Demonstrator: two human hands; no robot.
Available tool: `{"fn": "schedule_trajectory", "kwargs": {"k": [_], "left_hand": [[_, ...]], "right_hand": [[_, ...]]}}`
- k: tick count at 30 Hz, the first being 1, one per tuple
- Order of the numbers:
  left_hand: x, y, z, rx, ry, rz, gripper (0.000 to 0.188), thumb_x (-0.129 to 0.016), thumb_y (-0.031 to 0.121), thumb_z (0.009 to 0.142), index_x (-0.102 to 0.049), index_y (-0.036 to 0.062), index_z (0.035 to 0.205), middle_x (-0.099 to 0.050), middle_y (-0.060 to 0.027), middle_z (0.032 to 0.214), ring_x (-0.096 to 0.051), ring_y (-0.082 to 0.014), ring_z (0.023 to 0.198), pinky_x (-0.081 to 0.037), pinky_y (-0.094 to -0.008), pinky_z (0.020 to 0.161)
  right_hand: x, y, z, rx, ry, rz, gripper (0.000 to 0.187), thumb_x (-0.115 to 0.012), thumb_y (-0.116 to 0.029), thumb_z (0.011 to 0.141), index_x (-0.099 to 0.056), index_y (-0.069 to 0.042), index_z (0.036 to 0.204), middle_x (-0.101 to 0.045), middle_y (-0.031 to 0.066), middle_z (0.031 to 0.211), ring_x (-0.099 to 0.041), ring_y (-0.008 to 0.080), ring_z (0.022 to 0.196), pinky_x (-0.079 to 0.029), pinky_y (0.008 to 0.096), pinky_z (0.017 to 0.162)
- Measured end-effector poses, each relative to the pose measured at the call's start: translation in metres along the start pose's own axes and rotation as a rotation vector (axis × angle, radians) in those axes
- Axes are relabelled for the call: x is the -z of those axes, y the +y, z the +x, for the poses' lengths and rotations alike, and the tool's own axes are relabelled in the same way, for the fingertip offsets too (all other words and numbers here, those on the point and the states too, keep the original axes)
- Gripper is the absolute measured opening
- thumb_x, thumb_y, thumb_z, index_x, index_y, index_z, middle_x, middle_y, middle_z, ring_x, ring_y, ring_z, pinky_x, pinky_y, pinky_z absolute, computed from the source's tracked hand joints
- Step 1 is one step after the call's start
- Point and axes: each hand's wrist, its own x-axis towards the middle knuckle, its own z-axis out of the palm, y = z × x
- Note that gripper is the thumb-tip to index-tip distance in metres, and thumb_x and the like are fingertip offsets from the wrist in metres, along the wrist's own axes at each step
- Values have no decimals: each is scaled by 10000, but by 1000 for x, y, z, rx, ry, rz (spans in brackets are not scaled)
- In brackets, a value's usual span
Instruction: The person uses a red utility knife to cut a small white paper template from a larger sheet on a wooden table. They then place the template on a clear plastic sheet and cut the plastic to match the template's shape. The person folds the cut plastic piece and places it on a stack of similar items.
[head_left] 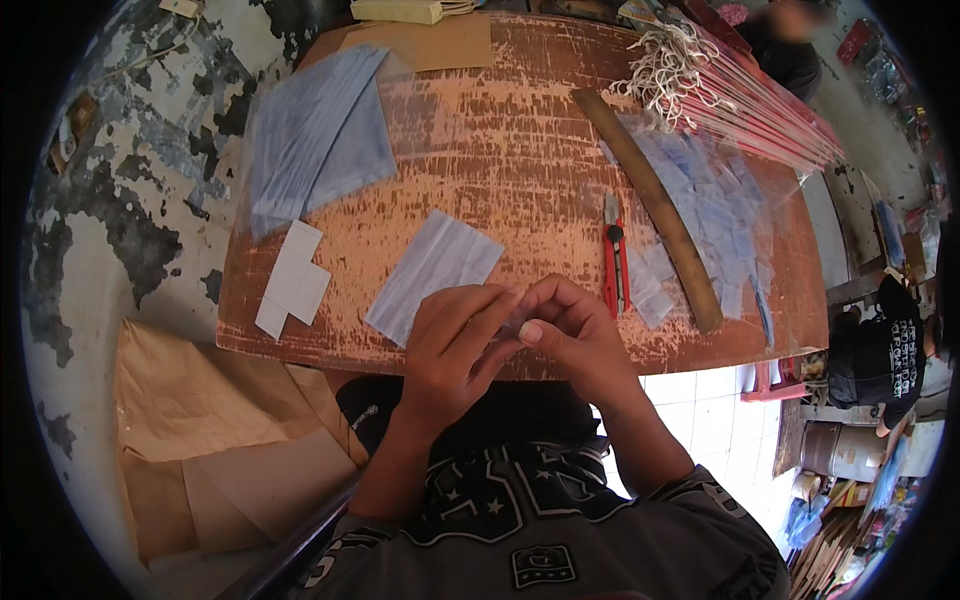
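Above the table's near edge, my left hand (457, 335) and my right hand (577, 335) meet with their fingertips pinched together. Between them shows a small piece of clear plastic film (514, 321), mostly hidden by the fingers. A stack of clear plastic sheets (440, 265) lies just beyond my left hand. To its left is a white cut card template (295, 283). Near my right hand rests a red utility knife (613, 265) with its blade end pointing away from me. Small cut plastic pieces (652, 295) lie beside it.
A long curved-looking wooden strip (655, 215) crosses the right of the worn table (480, 130), next to a pile of plastic pieces (705, 190). Larger plastic sheets (335, 140) lie far left. Red rods with white strings (720, 95) fill the far right. People are beyond.
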Motion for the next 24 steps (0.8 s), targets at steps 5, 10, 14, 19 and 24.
{"fn": "schedule_trajectory", "kwargs": {"k": [5,10,14,19,24], "left_hand": [[-1,-1,-4,1,9,-19,540,-847,63,703,-682,1,1214,-686,-105,1140,-667,-302,1024,-525,-402,865],[-1,-2,-3,-21,15,-40,538,-852,71,698,-681,0,1204,-686,-106,1146,-666,-301,1019,-528,-402,865],[-1,-2,-3,-15,10,-60,527,-849,77,703,-683,4,1198,-687,-105,1154,-666,-299,1017,-527,-400,868],[0,-1,-1,-23,16,-59,531,-848,98,707,-684,7,1204,-693,-102,1153,-666,-293,1014,-523,-390,866],[2,-3,0,-27,32,-38,523,-845,145,721,-692,19,1204,-706,-89,1138,-664,-276,1020,-498,-385,873]], "right_hand": [[4,-2,0,-54,-32,-5,320,-732,-132,959,-590,-25,1225,-677,44,1099,-654,113,1030,-523,275,921],[9,0,3,-120,-55,49,452,-744,-142,945,-579,-10,1344,-690,64,1130,-652,138,1087,-531,302,960],[13,1,2,-114,-66,59,441,-741,-135,943,-600,2,1338,-691,84,1170,-655,159,1095,-530,320,980],[14,6,2,-80,-57,115,428,-750,-130,931,-618,4,1316,-694,84,1157,-659,161,1078,-531,320,975],[16,4,4,-107,-46,77,418,-766,-133,918,-631,0,1289,-691,76,1136,-654,145,1051,-540,309,940]]}}
